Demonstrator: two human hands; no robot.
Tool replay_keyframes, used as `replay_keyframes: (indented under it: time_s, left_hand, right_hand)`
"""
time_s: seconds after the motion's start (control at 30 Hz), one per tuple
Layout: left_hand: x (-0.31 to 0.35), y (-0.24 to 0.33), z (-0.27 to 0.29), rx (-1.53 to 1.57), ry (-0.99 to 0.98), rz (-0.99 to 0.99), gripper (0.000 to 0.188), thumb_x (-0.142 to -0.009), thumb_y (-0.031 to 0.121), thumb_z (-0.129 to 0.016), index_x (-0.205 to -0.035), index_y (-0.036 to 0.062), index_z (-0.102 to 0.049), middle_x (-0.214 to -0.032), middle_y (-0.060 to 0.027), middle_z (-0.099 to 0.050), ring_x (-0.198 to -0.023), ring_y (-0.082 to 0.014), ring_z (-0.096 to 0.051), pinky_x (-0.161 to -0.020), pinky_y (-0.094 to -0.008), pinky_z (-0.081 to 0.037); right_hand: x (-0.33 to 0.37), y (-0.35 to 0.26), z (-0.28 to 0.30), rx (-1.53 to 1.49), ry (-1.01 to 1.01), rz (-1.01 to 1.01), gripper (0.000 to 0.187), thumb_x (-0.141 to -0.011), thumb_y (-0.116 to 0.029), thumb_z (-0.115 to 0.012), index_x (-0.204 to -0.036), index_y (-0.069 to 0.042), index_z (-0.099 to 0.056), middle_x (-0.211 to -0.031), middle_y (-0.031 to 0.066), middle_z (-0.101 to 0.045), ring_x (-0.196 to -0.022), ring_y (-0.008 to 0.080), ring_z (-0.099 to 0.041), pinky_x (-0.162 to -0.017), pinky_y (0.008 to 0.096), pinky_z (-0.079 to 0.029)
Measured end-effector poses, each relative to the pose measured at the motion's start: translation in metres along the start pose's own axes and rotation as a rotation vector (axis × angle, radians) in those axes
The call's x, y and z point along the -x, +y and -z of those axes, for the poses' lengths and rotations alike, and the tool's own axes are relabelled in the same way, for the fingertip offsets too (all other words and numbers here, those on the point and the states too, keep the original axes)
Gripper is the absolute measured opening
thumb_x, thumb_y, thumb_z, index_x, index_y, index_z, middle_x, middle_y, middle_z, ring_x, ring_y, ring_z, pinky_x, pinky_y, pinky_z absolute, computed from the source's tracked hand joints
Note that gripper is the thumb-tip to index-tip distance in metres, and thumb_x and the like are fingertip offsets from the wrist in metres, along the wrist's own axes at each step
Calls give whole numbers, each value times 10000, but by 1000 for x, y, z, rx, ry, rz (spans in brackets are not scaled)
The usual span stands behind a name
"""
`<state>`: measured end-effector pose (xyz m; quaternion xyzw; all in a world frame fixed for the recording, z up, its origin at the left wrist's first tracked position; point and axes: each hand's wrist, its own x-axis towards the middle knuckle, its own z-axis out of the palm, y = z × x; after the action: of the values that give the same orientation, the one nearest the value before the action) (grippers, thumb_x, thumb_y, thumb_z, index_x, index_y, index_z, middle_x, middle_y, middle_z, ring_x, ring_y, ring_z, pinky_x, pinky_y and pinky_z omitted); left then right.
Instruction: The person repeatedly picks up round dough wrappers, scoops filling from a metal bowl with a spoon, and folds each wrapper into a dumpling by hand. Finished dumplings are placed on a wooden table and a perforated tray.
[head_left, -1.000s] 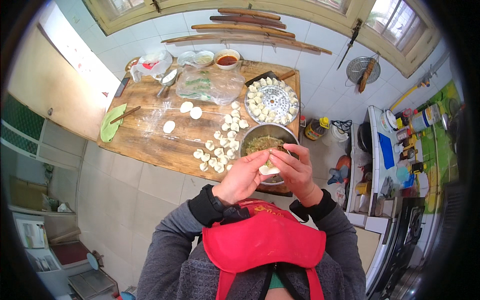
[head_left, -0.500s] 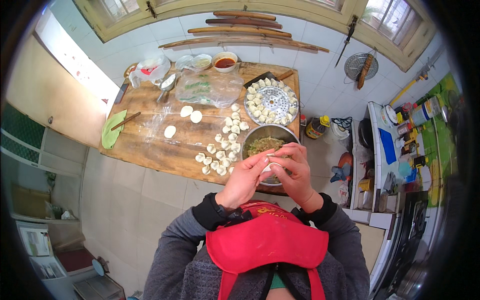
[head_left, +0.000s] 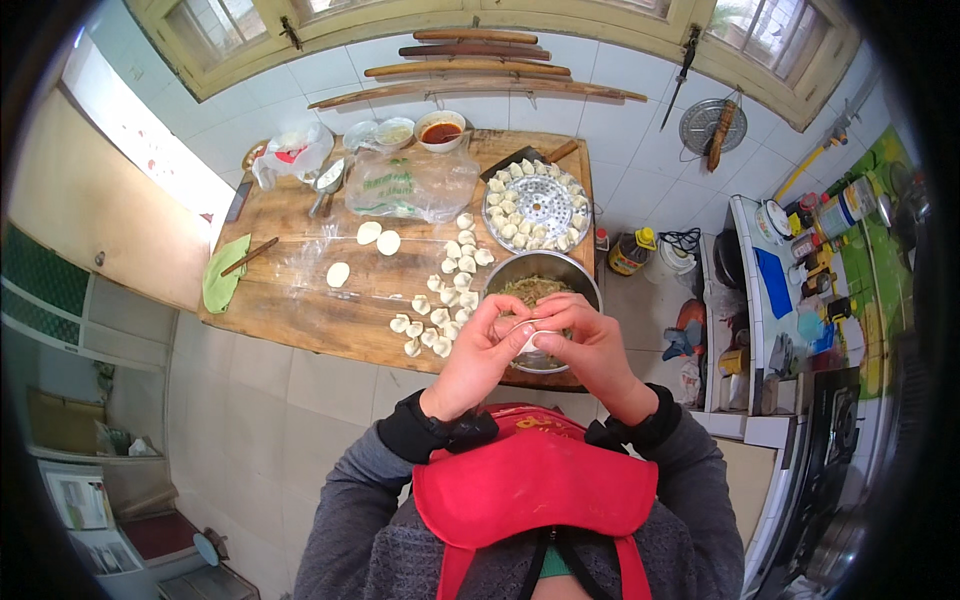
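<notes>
Between my two hands, above the near edge of a steel bowl (head_left: 594, 290), is a white dumpling (head_left: 527, 343). My left hand (head_left: 480, 350) pinches its left side with thumb and fingertips. On its other side the thumb and fingers of my right hand (head_left: 592, 350) press the dough edge. Part of the dumpling is hidden by my fingers. Chopped filling (head_left: 535, 287) shows in the bowl behind my hands. Left of the bowl, several folded dumplings (head_left: 466, 264) lie on the wooden table (head_left: 290, 310). Round flat wrappers (head_left: 338, 274) lie farther left.
A perforated steel tray (head_left: 546, 205) bearing dumplings stands behind the bowl, with a cleaver (head_left: 520, 160) beside it. At the back are a plastic bag (head_left: 410, 185) and a bowl of red sauce (head_left: 441, 130). A stick (head_left: 250, 256) rests on a green cloth (head_left: 222, 283) at left.
My fingers have shifted along the dumpling's edge, and my right hand's fingers are now more curled over it. The view has moved slightly; things on the table stay in place.
</notes>
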<state>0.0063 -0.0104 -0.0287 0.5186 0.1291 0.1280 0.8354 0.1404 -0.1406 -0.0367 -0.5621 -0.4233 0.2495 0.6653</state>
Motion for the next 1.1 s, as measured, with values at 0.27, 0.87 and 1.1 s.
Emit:
replay_keyframes:
  time_s: [0.27, 0.87, 1.1]
  left_hand:
    - [-1, 16, -3, -313, 39, -368, 210, -1004, 69, -564, -1213, 39, -566, -1200, -110, -637, -1162, -167, -588, -971, -286, -477]
    - [6, 24, -11, -427, 104, -517, 271, -816, -35, -751, -1084, 0, -728, -1181, -158, -679, -1074, -221, -655, -895, -309, -534]
    - [7, 22, -14, -352, 93, -480, 301, -847, -91, -691, -1135, -4, -680, -1161, -169, -682, -1073, -223, -658, -895, -308, -538]
  right_hand:
    - [-5, -21, -7, 35, 65, 150, 153, -783, 23, -754, -920, -26, -707, -1051, 59, -666, -1138, 235, -564, -969, 354, -445]
    - [-6, -41, -12, 208, 133, 288, 173, -779, 3, -776, -931, -29, -700, -1034, 70, -665, -1100, 226, -568, -934, 333, -457]
    - [0, -39, -14, 76, 185, 190, 274, -797, -7, -778, -1045, -40, -666, -1111, 83, -624, -1118, 211, -553, -953, 317, -445]
